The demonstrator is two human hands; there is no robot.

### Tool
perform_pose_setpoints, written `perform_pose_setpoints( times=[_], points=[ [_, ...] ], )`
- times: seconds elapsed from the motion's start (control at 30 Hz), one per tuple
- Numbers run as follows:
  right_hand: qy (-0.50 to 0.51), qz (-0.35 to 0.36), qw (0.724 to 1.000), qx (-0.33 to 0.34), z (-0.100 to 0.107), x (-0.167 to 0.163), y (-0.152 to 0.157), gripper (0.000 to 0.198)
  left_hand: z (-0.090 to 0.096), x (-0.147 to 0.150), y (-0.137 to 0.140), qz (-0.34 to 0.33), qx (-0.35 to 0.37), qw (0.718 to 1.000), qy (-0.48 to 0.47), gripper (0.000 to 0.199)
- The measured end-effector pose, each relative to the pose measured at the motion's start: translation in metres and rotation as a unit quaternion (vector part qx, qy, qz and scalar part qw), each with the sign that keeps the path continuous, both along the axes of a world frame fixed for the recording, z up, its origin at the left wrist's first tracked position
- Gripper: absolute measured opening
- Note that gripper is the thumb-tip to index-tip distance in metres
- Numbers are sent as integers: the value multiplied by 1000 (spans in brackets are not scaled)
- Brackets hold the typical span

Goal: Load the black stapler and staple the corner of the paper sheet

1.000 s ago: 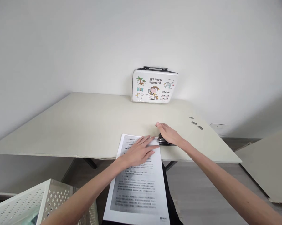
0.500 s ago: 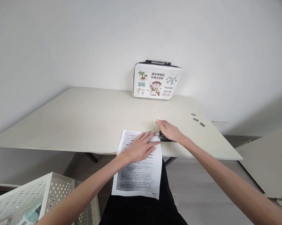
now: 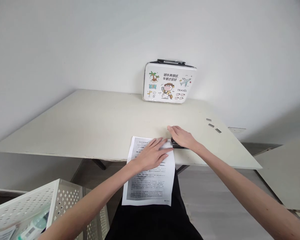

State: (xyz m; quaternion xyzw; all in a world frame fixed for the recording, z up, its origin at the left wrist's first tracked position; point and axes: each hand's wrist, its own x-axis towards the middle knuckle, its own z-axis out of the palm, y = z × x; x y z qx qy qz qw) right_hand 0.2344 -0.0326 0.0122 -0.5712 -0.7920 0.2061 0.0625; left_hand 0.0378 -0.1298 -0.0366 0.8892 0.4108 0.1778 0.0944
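Note:
A printed sheet of paper (image 3: 147,188) lies over the front edge of the table, its lower part hanging above my lap. Flat on its upper half rests my left hand (image 3: 153,154), fingers spread towards the top right corner. My right hand (image 3: 181,136) is on top of a black stapler (image 3: 176,144), palm and fingers over it, thumb side pointing up and left. The stapler's front end meets the paper's top right corner. Most of the stapler is hidden under the hand, so I cannot tell whether its jaws are pressed together.
Several strips of staples (image 3: 211,125) lie at the table's right side. A white cartoon-printed case (image 3: 168,83) stands at the back against the wall. To my lower left is a white perforated basket (image 3: 65,196) with packages inside. The table's front edge (image 3: 65,155) runs before me.
The view has shifted slightly, so everything sits a little further right and higher. Both hands keep nearly the same places on the paper and stapler.

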Motion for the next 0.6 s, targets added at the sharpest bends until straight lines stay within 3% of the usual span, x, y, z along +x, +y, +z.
perform_pose_setpoints(
  times=[0.6],
  points=[
    [10, -7, 1000, -5, -5, 5, 7, 62, -5, -2, 1, -3, 3, 1000, -8, 46]
  ],
)
